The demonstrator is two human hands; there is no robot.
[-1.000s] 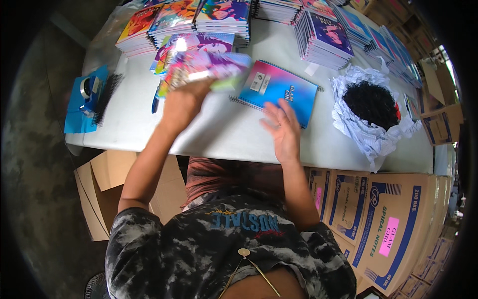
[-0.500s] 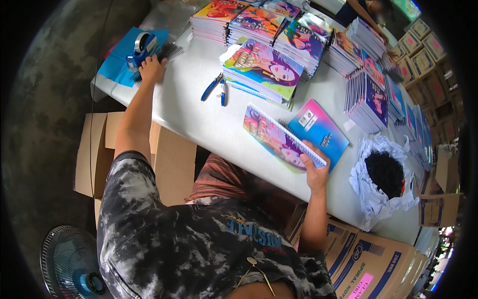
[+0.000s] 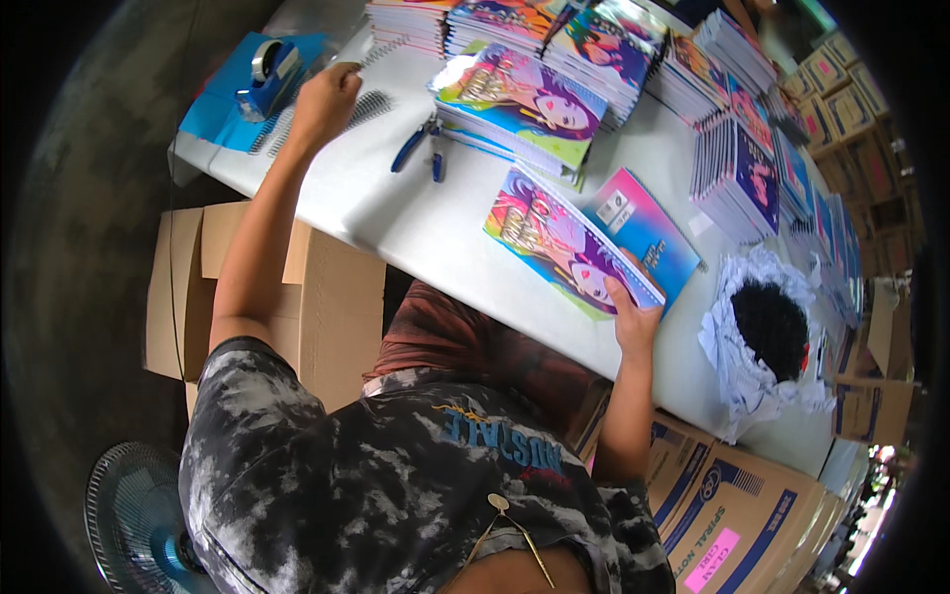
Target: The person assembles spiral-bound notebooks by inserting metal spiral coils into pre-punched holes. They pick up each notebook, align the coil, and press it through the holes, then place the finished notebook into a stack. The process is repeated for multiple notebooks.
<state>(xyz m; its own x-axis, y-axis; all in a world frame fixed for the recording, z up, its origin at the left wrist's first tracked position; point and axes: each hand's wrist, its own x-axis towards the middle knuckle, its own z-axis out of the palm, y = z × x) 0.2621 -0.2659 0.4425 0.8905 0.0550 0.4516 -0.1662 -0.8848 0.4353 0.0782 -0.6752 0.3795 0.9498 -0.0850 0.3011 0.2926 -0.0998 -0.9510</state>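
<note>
Where the right hand (image 3: 633,322) holds, the notebook (image 3: 564,243) shows colourful cartoon art.

left hand (image 3: 324,96): on black wire spiral binding coils (image 3: 358,107) | right hand (image 3: 633,319): grips colourful illustrated-cover notebook (image 3: 564,243) | white table (image 3: 416,228)
</note>
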